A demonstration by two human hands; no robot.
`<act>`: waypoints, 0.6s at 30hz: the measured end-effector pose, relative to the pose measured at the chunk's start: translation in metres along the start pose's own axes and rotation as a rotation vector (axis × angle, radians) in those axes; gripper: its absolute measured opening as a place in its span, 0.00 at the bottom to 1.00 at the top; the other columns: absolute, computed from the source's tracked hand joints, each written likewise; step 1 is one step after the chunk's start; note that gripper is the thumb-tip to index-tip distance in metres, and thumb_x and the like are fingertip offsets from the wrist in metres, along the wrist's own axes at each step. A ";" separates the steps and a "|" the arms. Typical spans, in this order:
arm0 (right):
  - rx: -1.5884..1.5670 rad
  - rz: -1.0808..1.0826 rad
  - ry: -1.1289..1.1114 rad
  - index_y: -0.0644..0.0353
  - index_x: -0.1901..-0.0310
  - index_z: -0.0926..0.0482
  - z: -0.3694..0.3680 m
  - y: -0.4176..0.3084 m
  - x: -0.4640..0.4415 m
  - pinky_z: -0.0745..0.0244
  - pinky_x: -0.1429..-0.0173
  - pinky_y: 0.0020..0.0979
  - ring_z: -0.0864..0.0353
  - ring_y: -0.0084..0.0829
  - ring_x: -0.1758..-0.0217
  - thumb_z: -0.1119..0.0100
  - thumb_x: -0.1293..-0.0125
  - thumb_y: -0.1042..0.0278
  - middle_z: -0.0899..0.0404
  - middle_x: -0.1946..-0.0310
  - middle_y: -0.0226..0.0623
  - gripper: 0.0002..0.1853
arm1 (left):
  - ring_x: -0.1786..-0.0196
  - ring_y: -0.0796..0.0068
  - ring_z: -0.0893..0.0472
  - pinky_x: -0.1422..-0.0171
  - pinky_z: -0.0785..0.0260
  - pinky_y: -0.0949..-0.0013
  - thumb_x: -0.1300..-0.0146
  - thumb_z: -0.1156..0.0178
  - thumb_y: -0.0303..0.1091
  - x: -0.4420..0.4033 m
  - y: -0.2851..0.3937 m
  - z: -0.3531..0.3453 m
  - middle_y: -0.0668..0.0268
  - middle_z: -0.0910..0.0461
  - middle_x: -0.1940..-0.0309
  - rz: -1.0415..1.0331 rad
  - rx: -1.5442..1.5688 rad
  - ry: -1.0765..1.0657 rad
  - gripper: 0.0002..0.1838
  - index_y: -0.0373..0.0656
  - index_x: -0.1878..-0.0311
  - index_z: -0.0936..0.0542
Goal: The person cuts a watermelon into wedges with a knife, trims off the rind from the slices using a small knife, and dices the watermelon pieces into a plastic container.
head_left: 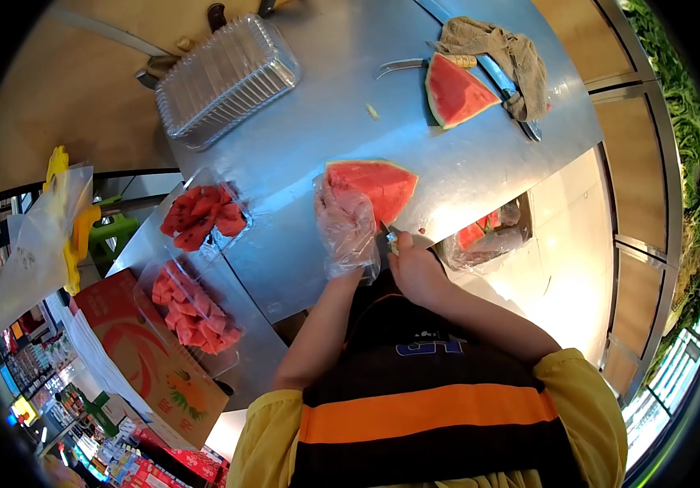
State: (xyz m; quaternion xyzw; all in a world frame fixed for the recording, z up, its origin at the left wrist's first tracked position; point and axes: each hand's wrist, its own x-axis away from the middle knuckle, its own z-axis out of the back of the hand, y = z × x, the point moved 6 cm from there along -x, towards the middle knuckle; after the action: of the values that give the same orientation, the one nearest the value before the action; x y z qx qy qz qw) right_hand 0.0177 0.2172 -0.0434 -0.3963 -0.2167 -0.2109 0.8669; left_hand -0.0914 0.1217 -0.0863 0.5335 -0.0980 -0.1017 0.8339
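Observation:
A watermelon wedge [378, 189] with a thin green rind rests on the metal table in front of me. My left hand [345, 221], in a clear plastic glove, presses round the wedge's left side. At the wedge's lower right corner, my right hand [409, 259] is closed on the handle of a small knife [385, 233], its blade against the red flesh. Part of the blade and most of the handle are hidden. Farther back lies another watermelon wedge [457, 96], close to a brown cloth [504, 53] and a long blade partly under it.
Clear trays of watermelon pieces [203, 215] and watermelon chunks [191, 309] stand at left, near a cardboard box [146, 350]. Stacked plastic containers [228, 81] sit at the back left. Below the table's right edge is a lined bin [488, 244] with red scraps.

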 end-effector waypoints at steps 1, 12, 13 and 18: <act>-0.036 0.011 0.030 0.72 0.54 0.40 -0.015 0.007 -0.003 0.27 0.69 0.52 0.22 0.58 0.73 0.49 0.34 0.67 0.24 0.77 0.59 0.17 | 0.40 0.48 0.34 0.36 0.40 0.59 0.43 0.40 0.49 0.000 -0.001 0.000 0.44 0.38 0.39 0.013 0.074 0.018 0.45 0.33 0.30 0.47; -0.110 0.010 0.061 0.65 0.54 0.36 0.041 0.016 0.046 0.26 0.64 0.51 0.21 0.58 0.68 0.47 0.34 0.67 0.23 0.72 0.57 0.14 | 0.56 0.71 0.30 0.44 0.34 0.70 0.40 0.44 0.31 -0.001 0.028 0.000 0.64 0.29 0.60 -0.029 0.020 0.025 0.41 0.36 0.27 0.52; -0.109 0.011 0.060 0.65 0.54 0.36 0.058 0.017 0.056 0.26 0.64 0.51 0.21 0.58 0.68 0.47 0.34 0.67 0.23 0.72 0.57 0.14 | 0.55 0.68 0.29 0.43 0.34 0.68 0.40 0.44 0.31 -0.001 0.028 0.000 0.63 0.28 0.60 -0.001 0.010 0.020 0.41 0.36 0.27 0.52; -0.096 0.075 0.208 0.65 0.54 0.36 0.096 0.029 0.052 0.29 0.66 0.50 0.22 0.58 0.68 0.47 0.33 0.67 0.23 0.75 0.56 0.13 | 0.40 0.50 0.34 0.33 0.40 0.58 0.47 0.37 0.37 0.000 0.038 0.000 0.49 0.36 0.42 -0.119 -0.289 0.076 0.46 0.39 0.27 0.49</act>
State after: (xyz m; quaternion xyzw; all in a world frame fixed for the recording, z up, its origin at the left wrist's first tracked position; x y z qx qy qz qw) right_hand 0.0554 0.2995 0.0246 -0.4210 -0.1005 -0.2283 0.8721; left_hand -0.0892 0.1374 -0.0517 0.4165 -0.0190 -0.1439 0.8975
